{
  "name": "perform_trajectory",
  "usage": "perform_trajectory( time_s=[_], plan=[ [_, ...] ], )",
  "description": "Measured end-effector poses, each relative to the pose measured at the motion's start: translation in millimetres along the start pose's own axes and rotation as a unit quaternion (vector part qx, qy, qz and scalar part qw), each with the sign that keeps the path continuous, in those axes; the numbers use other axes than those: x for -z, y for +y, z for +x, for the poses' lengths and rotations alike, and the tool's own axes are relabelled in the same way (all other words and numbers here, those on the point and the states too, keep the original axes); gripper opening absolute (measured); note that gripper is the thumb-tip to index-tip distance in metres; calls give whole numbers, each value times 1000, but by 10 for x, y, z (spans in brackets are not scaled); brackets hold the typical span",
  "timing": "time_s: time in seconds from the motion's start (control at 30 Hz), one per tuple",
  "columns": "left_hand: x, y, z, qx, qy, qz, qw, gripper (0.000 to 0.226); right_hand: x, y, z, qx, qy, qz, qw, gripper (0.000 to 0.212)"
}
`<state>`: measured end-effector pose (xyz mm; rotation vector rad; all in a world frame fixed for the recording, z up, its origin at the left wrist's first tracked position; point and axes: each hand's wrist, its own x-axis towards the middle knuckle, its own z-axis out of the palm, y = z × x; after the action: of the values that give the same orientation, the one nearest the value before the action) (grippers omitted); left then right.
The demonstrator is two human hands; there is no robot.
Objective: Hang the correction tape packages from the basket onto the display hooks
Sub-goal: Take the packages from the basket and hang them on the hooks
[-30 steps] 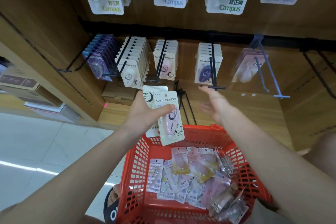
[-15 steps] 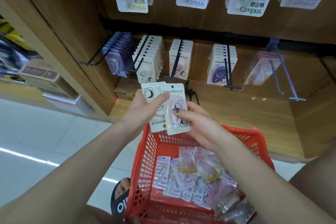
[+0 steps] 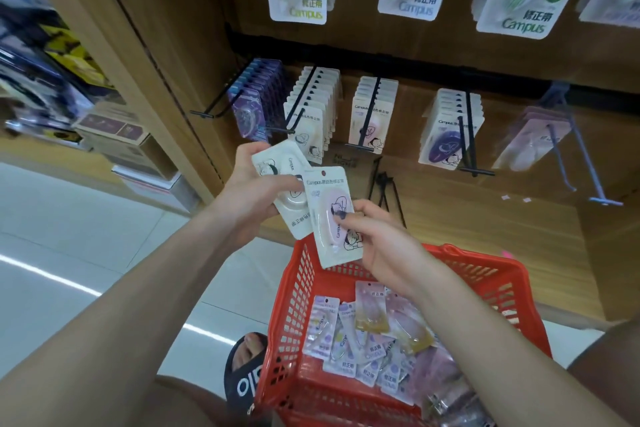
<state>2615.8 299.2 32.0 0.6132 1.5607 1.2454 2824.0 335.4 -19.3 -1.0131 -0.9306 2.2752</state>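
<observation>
Left hand (image 3: pixel 247 191), right hand (image 3: pixel 379 246): pinching grip

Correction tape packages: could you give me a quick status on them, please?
Left hand grips white package. Right hand pinches pink package. None hung yet; more in red basket. Hooks unobstructed.

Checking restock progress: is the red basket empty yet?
No, the red basket holds a pile of correction tape packages on its bottom.

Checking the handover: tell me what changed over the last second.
The right hand came back from the hooks and now pinches the pink package, drawing it off the white package that the left hand still grips. The basket and its contents stayed put.
</observation>
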Motion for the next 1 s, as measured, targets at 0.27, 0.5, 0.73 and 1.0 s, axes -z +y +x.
perform_trajectory(
  time_s=[0.27,0.5,0.73,1.0],
  plan=[
    [304,59,35,-32,-30,312,949,66,26,-186,82,18,15,-172,985,26],
    [393,120,4,-137,-197,559,794,53,45,-503,70,19,-85,-395,915,29],
    [415,88,41,-85,-233,523,815,32,56,-555,23,139,-25,-419,897,26],
    [645,6,241,-67,-130,332,932,46,246,-67,122,167,125,-207,956,25]
  ],
)
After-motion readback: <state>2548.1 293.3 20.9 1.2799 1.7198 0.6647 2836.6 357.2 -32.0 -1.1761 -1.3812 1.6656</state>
